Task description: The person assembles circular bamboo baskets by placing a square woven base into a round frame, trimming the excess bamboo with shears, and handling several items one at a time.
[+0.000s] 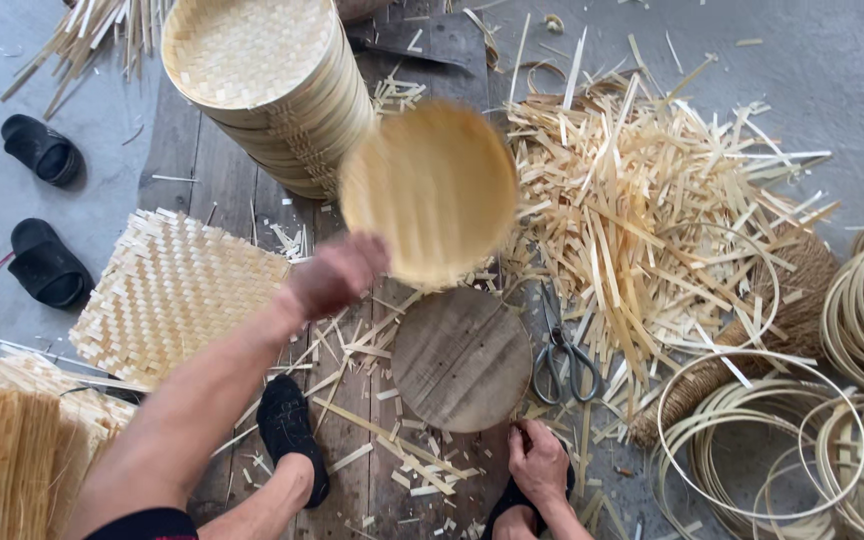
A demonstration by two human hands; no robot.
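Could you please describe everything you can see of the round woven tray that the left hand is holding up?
The round woven tray is a shallow disc of pale yellow bamboo-like strips, its weave smeared by motion blur. It is lifted off the floor and tilted, its flat face toward the camera. The left hand grips its lower left edge; nothing else touches it. It hangs above the round wooden block, right of the stack of similar trays.
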